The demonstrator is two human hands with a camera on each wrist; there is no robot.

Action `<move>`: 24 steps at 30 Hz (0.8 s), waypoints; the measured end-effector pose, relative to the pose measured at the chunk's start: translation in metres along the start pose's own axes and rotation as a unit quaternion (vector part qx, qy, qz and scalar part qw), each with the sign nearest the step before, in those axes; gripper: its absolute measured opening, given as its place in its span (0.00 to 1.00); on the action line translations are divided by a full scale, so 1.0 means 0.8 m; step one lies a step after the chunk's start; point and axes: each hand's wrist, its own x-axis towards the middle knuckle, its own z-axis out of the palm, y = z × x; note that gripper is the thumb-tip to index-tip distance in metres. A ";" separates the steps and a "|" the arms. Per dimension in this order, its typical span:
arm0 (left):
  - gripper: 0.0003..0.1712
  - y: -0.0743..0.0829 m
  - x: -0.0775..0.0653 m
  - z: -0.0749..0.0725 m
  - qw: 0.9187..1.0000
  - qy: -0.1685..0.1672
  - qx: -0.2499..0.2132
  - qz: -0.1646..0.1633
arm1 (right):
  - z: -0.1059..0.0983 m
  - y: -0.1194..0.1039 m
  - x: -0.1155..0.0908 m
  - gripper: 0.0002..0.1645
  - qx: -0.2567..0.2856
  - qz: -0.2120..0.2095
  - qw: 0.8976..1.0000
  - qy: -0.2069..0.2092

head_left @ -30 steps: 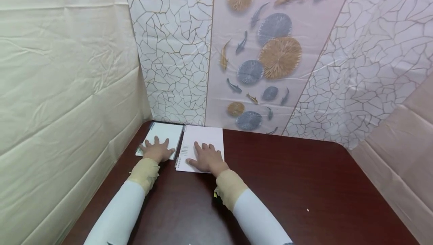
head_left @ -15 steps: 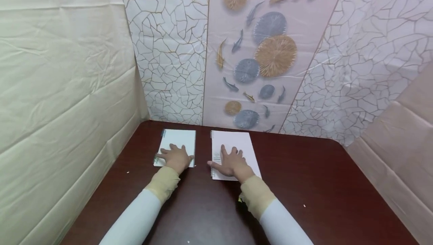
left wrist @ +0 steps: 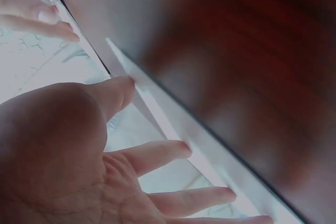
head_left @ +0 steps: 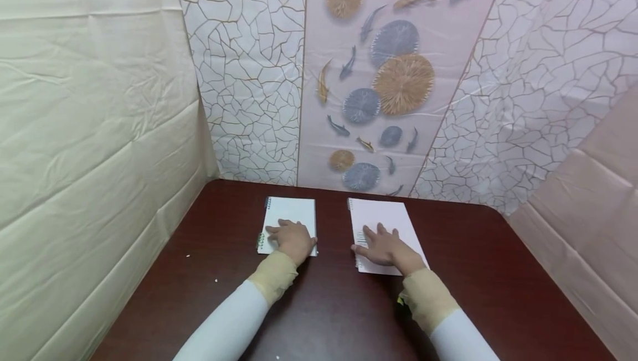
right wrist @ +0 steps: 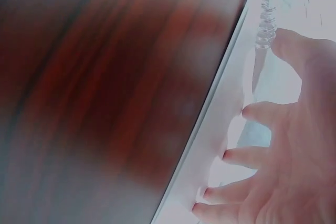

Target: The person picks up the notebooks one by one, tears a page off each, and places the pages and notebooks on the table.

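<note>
Two white spiral-bound notebooks lie flat on the table, side by side with a gap between them. My left hand (head_left: pixel 294 240) rests with spread fingers on the smaller notebook (head_left: pixel 295 208), its thumb at the right edge. On the larger notebook (head_left: pixel 382 215), my right hand (head_left: pixel 387 248) presses with spread fingertips, the thumb by the spiral binding. Small dark print shows near that notebook's left side. In the left wrist view, the fingertips (left wrist: pixel 180 149) touch the page. The right wrist view has the clear spiral coils (right wrist: pixel 266 19) next to the thumb.
The dark red-brown wooden table (head_left: pixel 488 272) has a few tiny white specks (head_left: pixel 216 280) on it. A patterned cloth backdrop (head_left: pixel 259 84) stands behind its far edge. Cream cloth (head_left: pixel 99 128) hangs along the left side, and more hangs at the right.
Both hands have slid their notebooks to the right and slightly nearer. The two notebooks, nearly touching a second ago, now lie apart, the right one having moved farther.
</note>
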 end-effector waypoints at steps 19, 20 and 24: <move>0.41 0.051 0.012 0.008 0.999 0.008 0.006 -0.049 | -0.012 0.050 -0.027 0.51 0.018 0.026 0.999 0.031; 0.41 0.053 0.013 0.007 0.999 0.005 0.006 -0.049 | -0.015 0.047 -0.025 0.51 0.018 0.034 0.998 0.039; 0.42 0.059 0.014 0.001 0.999 -0.008 0.008 -0.037 | -0.020 0.030 -0.017 0.44 0.022 0.030 0.994 0.102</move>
